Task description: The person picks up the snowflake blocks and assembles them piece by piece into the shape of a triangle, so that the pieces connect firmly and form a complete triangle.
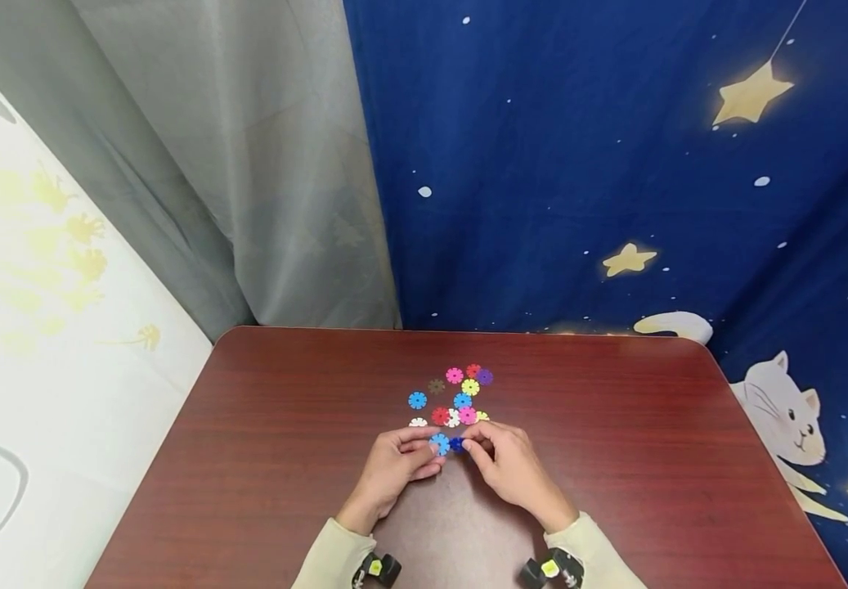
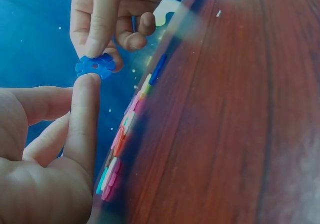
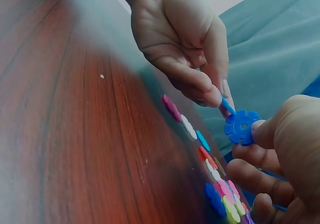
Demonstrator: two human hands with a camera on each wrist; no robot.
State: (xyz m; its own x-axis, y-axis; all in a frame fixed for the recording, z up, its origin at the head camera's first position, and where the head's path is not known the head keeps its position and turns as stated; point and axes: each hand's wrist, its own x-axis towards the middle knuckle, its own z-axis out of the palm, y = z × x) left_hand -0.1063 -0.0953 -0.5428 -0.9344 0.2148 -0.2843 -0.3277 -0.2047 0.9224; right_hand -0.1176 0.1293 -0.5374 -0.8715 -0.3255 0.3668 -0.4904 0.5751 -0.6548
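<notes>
My left hand (image 1: 392, 465) pinches a light blue notched plastic disc (image 1: 439, 444) between thumb and fingers. A dark blue notched disc (image 1: 456, 444) is pinched in my right hand (image 1: 513, 468). In the right wrist view the light blue disc (image 3: 227, 105) appears edge-on and meets the rim of the dark blue disc (image 3: 242, 127), at an angle to it. How deep their slots sit in each other cannot be told. Seen from the left wrist, the dark blue disc (image 2: 95, 66) shows its face and small centre hole. Both hands are held above the table.
Several loose notched discs lie just beyond the hands, among them a blue one (image 1: 417, 400), a brown one (image 1: 436, 386), a yellow one (image 1: 471, 387) and a purple one (image 1: 485, 376). They rest on a reddish-brown table (image 1: 284, 458). Grey and blue curtains (image 1: 512, 204) hang behind it.
</notes>
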